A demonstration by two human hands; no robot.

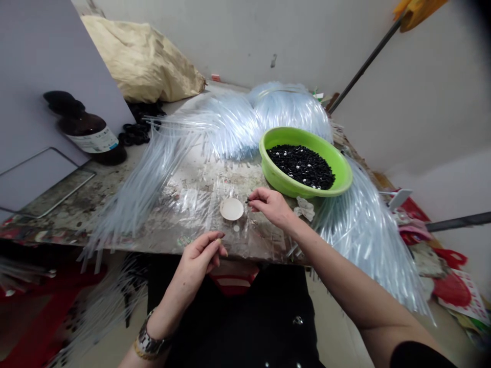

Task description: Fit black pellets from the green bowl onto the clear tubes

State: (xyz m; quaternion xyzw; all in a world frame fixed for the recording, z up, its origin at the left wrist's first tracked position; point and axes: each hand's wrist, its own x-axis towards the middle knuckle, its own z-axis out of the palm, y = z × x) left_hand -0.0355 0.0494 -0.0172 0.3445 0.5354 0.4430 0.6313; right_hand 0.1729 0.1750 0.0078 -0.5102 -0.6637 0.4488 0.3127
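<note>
My right hand [270,205] is closed in a pinch on a small black piece [248,201], just right of a small white dish [231,209]. Below and left of the dish, at the table's front edge, my left hand [203,254] has its thumb and fingers pressed together. Whatever it may hold is too small to make out. Behind my right hand stands a green basin [278,182] with many small black pieces [295,159] in it, and a few whitish bits among them.
Clear plastic tubes [132,179] lie in bundles at the left, at the back [287,105] and at the right [368,230]. A brown bottle [88,134] and a wire frame [71,197] are at the left. A cream sack [146,61] sits behind. Crumpled tissue [305,208] lies beside the basin.
</note>
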